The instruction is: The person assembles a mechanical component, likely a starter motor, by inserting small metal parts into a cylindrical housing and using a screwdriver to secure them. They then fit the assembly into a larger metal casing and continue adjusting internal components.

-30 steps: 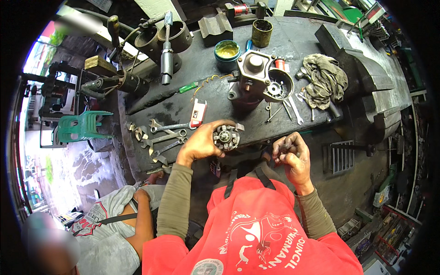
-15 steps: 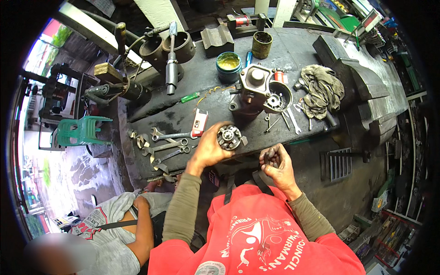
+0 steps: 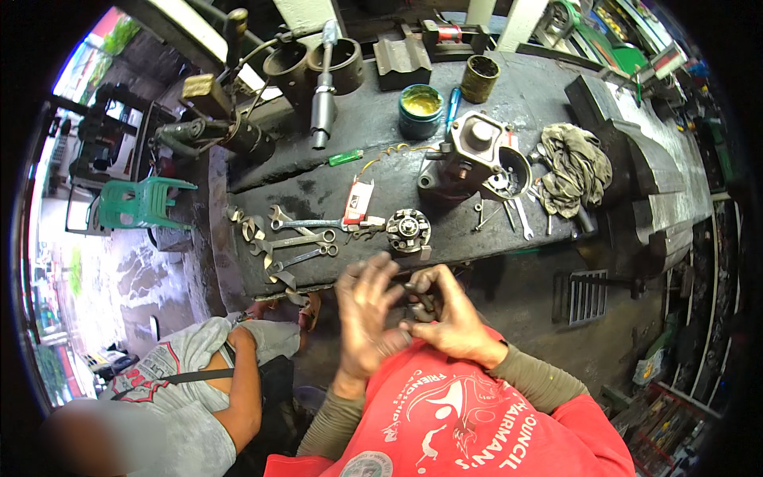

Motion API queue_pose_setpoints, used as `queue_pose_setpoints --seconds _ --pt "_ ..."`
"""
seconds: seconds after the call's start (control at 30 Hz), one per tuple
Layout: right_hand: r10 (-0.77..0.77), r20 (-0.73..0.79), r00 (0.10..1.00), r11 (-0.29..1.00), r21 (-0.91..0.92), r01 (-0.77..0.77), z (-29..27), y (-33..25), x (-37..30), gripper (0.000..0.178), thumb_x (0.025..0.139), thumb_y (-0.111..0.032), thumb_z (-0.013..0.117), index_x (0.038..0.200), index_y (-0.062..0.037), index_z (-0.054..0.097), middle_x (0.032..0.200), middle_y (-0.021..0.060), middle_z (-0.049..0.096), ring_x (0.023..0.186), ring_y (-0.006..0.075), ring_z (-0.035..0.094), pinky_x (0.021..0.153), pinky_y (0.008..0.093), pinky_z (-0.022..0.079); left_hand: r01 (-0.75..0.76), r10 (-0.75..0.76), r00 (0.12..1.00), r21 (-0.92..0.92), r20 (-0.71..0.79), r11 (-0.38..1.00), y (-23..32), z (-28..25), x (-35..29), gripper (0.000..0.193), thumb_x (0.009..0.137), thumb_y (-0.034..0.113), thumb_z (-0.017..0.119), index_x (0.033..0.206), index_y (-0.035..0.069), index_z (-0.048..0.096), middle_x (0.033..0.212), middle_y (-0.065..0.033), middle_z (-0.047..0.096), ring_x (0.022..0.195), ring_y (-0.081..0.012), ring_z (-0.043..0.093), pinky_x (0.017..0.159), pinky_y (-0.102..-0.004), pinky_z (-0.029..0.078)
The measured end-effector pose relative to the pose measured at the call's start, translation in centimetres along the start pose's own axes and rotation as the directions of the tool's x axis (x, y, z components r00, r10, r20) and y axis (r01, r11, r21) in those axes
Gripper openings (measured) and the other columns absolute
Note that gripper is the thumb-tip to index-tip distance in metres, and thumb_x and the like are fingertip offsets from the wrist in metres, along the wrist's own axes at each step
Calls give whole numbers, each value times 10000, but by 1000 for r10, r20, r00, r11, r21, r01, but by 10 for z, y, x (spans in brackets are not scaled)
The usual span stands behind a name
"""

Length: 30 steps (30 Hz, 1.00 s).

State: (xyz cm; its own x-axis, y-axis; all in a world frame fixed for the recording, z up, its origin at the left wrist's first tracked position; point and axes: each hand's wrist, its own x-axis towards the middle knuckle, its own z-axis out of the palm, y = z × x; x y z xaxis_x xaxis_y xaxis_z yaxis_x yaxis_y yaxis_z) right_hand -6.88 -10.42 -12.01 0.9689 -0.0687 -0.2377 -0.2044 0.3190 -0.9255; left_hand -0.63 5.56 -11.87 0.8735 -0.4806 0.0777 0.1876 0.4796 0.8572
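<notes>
Both hands are close together in front of my red shirt, just off the bench's near edge. My left hand is open and slightly blurred, with fingers spread and palm turned toward the other hand. Curled fingers close my right hand; whatever they hold, if anything, is dark and too small to make out. Beyond the hands, a round metal part with a ring of blocks rests on the bench, touched by neither hand. Farther back stands a motor-like metal housing with a flanged top.
On the dark bench lie several wrenches, a red-and-white box, a crumpled rag and small bolts. A grease tub and a rusty can stand behind. Another person sits at the left, near a green chair.
My left hand has let go of the round metal part, which now sits on the bench, and drawn back toward my right hand. My right hand has shifted left and nearer to me.
</notes>
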Motion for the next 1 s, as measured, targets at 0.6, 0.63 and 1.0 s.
queue_pose_setpoints --seconds 0.6,0.63,1.0 --pt "-288 32 957 562 -804 196 -83 34 54 1136 717 -185 950 1637 2 310 1637 246 424 1539 420 399 1263 471 354 -257 265 889 72 -373 964 17 -2 57 367 855 -112 450 1208 -21 491 1283 -276 636 1185 -374 688 1114 -504 527" --pt "-279 38 960 591 -780 203 -80 39 65 1193 690 -198 972 1652 -3 294 1674 244 387 1568 416 357 1280 465 333 -292 291 891 53 -348 955 15 3 63 403 850 -123 433 1238 -39 503 1338 -301 620 1225 -373 675 1130 -507 521" --pt "-289 -93 953 736 -658 159 -55 52 91 961 743 -146 909 1565 -82 416 1458 189 617 1332 400 627 1085 445 529 -497 622 727 402 -290 769 -17 32 84 440 877 -138 408 1297 -59 513 1373 -314 584 1200 -353 684 1104 -450 551"
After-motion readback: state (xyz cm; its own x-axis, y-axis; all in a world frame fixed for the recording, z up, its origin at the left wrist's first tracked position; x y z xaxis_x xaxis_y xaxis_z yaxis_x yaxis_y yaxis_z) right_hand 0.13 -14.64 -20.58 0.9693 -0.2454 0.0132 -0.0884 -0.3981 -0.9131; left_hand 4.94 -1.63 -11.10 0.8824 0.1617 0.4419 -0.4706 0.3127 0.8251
